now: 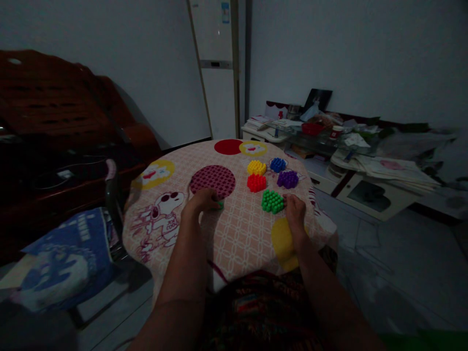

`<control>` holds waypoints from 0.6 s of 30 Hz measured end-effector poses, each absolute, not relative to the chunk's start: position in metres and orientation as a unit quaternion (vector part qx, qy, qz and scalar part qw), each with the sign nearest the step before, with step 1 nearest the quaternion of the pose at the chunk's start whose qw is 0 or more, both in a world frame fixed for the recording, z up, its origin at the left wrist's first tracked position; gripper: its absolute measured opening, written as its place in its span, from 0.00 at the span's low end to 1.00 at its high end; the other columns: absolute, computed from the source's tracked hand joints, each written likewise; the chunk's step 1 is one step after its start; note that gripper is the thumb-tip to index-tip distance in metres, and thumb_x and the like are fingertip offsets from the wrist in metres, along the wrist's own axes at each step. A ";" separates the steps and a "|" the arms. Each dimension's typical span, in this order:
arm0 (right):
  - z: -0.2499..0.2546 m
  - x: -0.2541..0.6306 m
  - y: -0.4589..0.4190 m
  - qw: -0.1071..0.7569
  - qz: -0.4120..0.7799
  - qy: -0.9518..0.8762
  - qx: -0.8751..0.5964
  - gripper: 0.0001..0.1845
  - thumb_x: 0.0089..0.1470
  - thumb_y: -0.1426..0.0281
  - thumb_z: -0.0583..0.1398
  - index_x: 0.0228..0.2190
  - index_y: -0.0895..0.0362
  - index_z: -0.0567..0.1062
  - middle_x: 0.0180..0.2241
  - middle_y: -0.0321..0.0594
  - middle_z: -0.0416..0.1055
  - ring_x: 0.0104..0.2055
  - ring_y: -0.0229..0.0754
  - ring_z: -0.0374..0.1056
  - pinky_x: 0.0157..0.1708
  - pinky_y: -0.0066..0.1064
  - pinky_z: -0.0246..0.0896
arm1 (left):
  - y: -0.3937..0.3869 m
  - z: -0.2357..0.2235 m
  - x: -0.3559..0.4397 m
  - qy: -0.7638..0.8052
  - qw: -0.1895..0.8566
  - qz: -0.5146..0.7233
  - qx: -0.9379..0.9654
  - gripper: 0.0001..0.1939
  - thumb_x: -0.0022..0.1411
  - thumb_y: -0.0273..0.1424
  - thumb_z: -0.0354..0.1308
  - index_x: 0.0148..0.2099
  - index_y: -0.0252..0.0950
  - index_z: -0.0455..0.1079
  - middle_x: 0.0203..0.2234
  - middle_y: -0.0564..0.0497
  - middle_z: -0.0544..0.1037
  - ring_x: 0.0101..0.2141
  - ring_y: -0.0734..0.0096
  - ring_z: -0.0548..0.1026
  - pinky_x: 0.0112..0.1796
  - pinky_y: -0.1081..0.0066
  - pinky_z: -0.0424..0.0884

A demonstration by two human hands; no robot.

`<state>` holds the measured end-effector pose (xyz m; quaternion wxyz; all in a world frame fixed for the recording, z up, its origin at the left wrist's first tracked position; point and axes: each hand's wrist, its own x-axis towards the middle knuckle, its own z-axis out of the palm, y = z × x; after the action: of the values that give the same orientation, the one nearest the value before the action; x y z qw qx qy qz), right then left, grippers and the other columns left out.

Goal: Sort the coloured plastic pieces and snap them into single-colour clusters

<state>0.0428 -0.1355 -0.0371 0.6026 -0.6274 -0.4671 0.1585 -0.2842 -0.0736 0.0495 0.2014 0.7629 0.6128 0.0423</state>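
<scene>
My left hand [205,199] is closed over the cloth-covered table, its fingers around a small green piece [219,205] that shows mostly at the fingertips. To the right lies a cluster of knobby green pieces [272,202]. My right hand [294,210] is at that cluster's right edge, fingers bent together; whatever they pinch is too small to make out. Beyond the green cluster sit similar knobby groups: red [256,183], yellow [256,167], blue [278,165] and purple [288,179].
The round table wears a patterned tablecloth [237,239]. A folding chair with a blue bag [73,248] stands at left, before a wooden bench [47,102]. A cluttered low cabinet [369,187] is at right; a tall white appliance [219,92] stands behind.
</scene>
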 end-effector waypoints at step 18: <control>-0.035 0.042 -0.137 0.601 0.148 -0.471 -0.629 0.27 0.59 0.52 0.50 0.33 0.59 0.80 0.29 0.44 0.78 0.32 0.45 0.71 0.34 0.35 0.64 | -0.088 0.031 -0.145 0.563 0.174 0.304 0.748 0.08 0.60 0.34 0.60 0.38 0.35 0.72 0.33 0.48 0.79 0.34 0.67 0.74 0.37 0.70 0.67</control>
<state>0.0424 -0.1370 -0.0355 0.6005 -0.6287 -0.4715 0.1480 -0.1452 -0.0882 0.0305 0.1738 0.7483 0.5634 0.3038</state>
